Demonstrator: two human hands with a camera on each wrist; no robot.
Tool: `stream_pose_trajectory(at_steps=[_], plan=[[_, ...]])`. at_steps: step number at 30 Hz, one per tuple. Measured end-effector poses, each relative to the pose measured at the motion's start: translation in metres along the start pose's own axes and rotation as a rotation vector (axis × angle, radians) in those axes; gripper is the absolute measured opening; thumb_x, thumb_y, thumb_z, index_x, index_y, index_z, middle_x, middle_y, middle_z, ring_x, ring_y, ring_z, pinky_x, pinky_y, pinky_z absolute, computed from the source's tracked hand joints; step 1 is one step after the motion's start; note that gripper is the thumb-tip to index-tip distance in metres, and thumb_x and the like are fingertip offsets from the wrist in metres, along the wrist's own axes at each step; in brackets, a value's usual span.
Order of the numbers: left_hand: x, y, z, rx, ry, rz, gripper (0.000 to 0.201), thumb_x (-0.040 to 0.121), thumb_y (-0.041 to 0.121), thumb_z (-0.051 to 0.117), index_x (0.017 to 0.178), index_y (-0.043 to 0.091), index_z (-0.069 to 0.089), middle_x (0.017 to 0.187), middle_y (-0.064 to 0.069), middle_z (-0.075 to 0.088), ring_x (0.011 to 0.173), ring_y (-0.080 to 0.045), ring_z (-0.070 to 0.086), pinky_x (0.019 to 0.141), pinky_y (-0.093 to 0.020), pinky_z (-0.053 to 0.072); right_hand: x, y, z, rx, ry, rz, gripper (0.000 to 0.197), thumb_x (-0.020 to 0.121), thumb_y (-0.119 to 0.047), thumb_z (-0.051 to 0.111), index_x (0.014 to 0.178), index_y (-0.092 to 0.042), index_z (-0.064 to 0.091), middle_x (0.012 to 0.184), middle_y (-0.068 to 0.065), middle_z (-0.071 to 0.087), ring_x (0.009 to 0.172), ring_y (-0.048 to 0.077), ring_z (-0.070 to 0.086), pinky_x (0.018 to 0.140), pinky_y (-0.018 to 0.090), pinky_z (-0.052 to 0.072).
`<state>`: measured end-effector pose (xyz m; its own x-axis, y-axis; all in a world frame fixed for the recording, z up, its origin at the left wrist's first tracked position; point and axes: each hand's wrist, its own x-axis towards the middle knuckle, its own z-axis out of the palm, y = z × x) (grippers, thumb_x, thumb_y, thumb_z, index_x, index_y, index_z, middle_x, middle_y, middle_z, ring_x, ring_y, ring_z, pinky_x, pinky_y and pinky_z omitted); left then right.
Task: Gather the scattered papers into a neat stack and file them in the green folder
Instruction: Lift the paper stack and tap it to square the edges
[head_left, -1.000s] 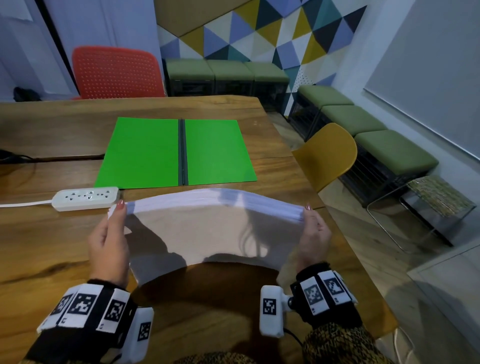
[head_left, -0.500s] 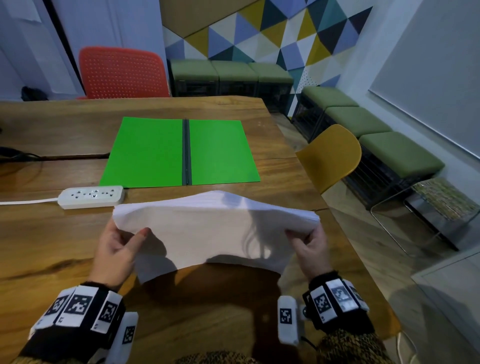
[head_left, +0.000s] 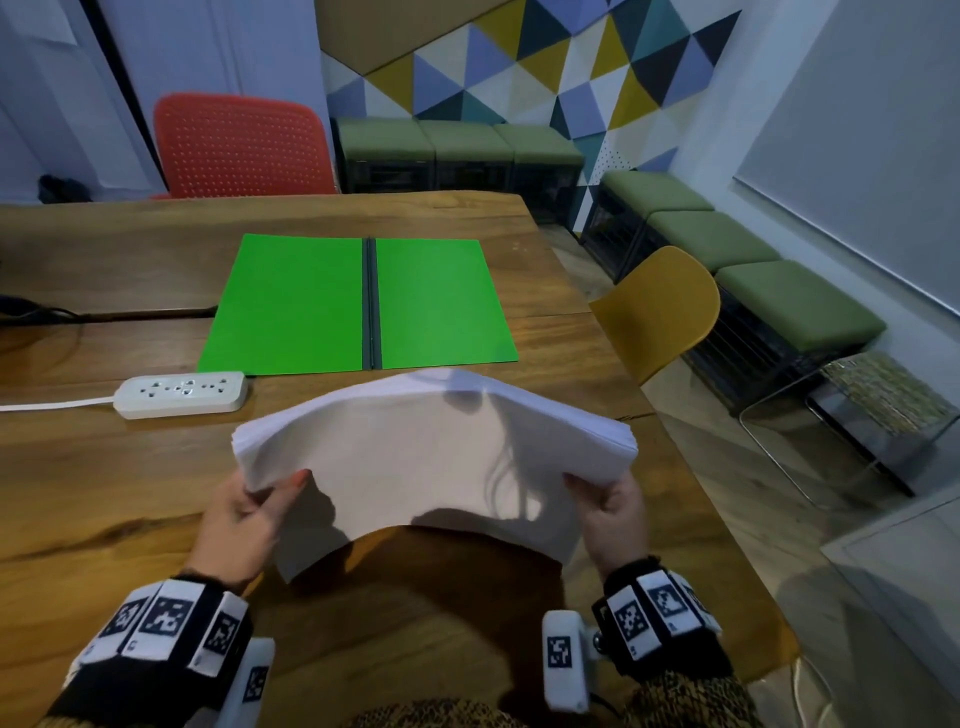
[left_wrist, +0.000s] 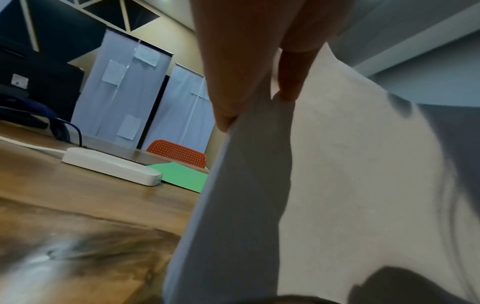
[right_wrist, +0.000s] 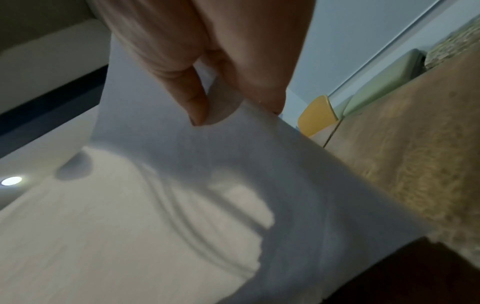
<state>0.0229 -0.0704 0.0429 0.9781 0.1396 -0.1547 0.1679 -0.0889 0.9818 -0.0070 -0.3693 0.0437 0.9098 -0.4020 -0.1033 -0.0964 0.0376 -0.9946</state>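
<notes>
A stack of white papers (head_left: 431, 457) hangs bowed upward above the wooden table (head_left: 104, 467), held at both short ends. My left hand (head_left: 249, 512) pinches its left edge, thumb on top; the left wrist view shows the thumb and fingers (left_wrist: 233, 86) clamped on the sheets (left_wrist: 337, 185). My right hand (head_left: 608, 506) pinches the right edge, and in the right wrist view its fingers (right_wrist: 197, 98) grip the papers (right_wrist: 155, 205). The green folder (head_left: 358, 304) lies open and flat on the table just beyond the stack, its dark spine in the middle.
A white power strip (head_left: 182, 393) with its cable lies left of the papers, also seen as the power strip (left_wrist: 111, 166). A red chair (head_left: 239, 145) stands behind the table, a yellow chair (head_left: 660, 312) at its right edge. Green benches (head_left: 727, 244) line the walls.
The stack has tipped from edge-on to face up and risen toward the folder. Both hands shifted from holding the ends upright to pinching them with thumbs on top.
</notes>
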Motion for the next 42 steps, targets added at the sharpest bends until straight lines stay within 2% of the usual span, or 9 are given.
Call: stream_pose_trajectory(at_steps=[9, 13, 20, 23, 30, 32, 34, 38, 42], plan=[[-0.010, -0.001, 0.001, 0.025, -0.055, -0.050, 0.025, 0.084, 0.009, 0.058, 0.089, 0.033, 0.052, 0.090, 0.003, 0.058, 0.091, -0.019, 0.052, 0.084, -0.040, 0.041, -0.004, 0.013, 0.001, -0.026, -0.018, 0.061, 0.030, 0.081, 0.007, 0.058, 0.089, -0.022, 0.055, 0.089, -0.002, 0.063, 0.086, 0.009, 0.060, 0.065, 0.018, 0.053], [-0.007, 0.008, 0.001, -0.070, -0.022, -0.054, 0.022, 0.085, 0.006, 0.056, 0.099, 0.023, 0.050, 0.089, 0.002, 0.055, 0.085, -0.013, 0.050, 0.077, -0.040, 0.045, 0.000, 0.013, -0.001, -0.009, 0.009, 0.011, 0.024, 0.084, 0.002, 0.058, 0.102, -0.014, 0.055, 0.092, -0.002, 0.064, 0.093, 0.016, 0.060, 0.078, 0.025, 0.052], [-0.012, -0.003, 0.006, 0.145, -0.079, -0.111, 0.027, 0.085, 0.023, 0.061, 0.111, 0.018, 0.054, 0.102, -0.009, 0.058, 0.100, -0.030, 0.055, 0.089, -0.046, 0.045, 0.000, 0.020, 0.002, -0.099, 0.028, 0.062, 0.025, 0.083, 0.003, 0.059, 0.101, -0.014, 0.055, 0.087, -0.007, 0.061, 0.087, 0.006, 0.062, 0.066, 0.021, 0.050], [-0.006, -0.001, 0.005, 0.093, -0.086, -0.101, 0.011, 0.085, 0.011, 0.060, 0.093, 0.019, 0.059, 0.092, -0.010, 0.065, 0.095, -0.032, 0.060, 0.090, -0.043, 0.045, 0.003, 0.014, 0.006, -0.194, 0.072, -0.053, 0.027, 0.085, 0.000, 0.058, 0.110, -0.006, 0.054, 0.090, -0.003, 0.062, 0.089, 0.005, 0.064, 0.083, 0.040, 0.054], [-0.011, -0.010, 0.005, -0.245, -0.172, -0.186, 0.024, 0.086, -0.004, 0.051, 0.094, 0.017, 0.060, 0.071, 0.003, 0.076, 0.066, -0.010, 0.071, 0.052, -0.016, 0.054, 0.008, 0.007, 0.003, -0.189, 0.394, 0.178, 0.100, 0.069, -0.017, 0.077, 0.141, -0.041, 0.011, 0.150, 0.008, 0.027, 0.135, 0.032, 0.030, 0.104, 0.059, 0.035], [-0.011, -0.021, 0.010, -0.392, -0.153, -0.212, 0.031, 0.087, -0.006, 0.048, 0.100, 0.018, 0.060, 0.075, 0.006, 0.076, 0.067, -0.008, 0.072, 0.054, -0.018, 0.056, 0.004, 0.015, 0.007, 0.251, 0.234, 0.389, 0.107, 0.055, -0.021, 0.087, 0.140, -0.029, 0.022, 0.126, 0.011, 0.057, 0.112, 0.027, 0.057, 0.089, 0.049, 0.051], [-0.012, -0.028, 0.017, -0.486, -0.182, -0.214, 0.033, 0.087, -0.006, 0.047, 0.104, 0.019, 0.059, 0.080, 0.003, 0.076, 0.069, -0.010, 0.072, 0.056, -0.020, 0.057, -0.002, 0.017, 0.016, 0.586, 0.005, 0.465, 0.081, 0.058, -0.020, 0.085, 0.127, -0.011, 0.043, 0.088, 0.004, 0.073, 0.078, 0.020, 0.069, 0.066, 0.036, 0.057], [-0.017, -0.021, 0.021, -0.470, -0.190, -0.155, 0.037, 0.062, 0.011, 0.067, 0.098, 0.011, 0.059, 0.062, 0.000, 0.069, 0.038, -0.006, 0.055, 0.033, -0.011, 0.038, 0.008, -0.003, 0.030, 0.593, -0.125, 0.211, 0.044, 0.087, 0.007, 0.044, 0.129, -0.003, 0.047, 0.114, 0.014, 0.067, 0.099, 0.024, 0.066, 0.083, 0.035, 0.057], [-0.001, -0.005, -0.008, -0.482, -0.273, -0.105, 0.056, 0.050, 0.025, 0.084, 0.102, 0.018, 0.067, 0.091, -0.009, 0.076, 0.071, -0.020, 0.072, 0.055, -0.028, 0.058, 0.017, -0.022, 0.021, 0.323, 0.004, 0.014, 0.044, 0.077, -0.011, 0.068, 0.118, -0.001, 0.056, 0.099, 0.010, 0.073, 0.097, 0.029, 0.068, 0.081, 0.035, 0.056]])
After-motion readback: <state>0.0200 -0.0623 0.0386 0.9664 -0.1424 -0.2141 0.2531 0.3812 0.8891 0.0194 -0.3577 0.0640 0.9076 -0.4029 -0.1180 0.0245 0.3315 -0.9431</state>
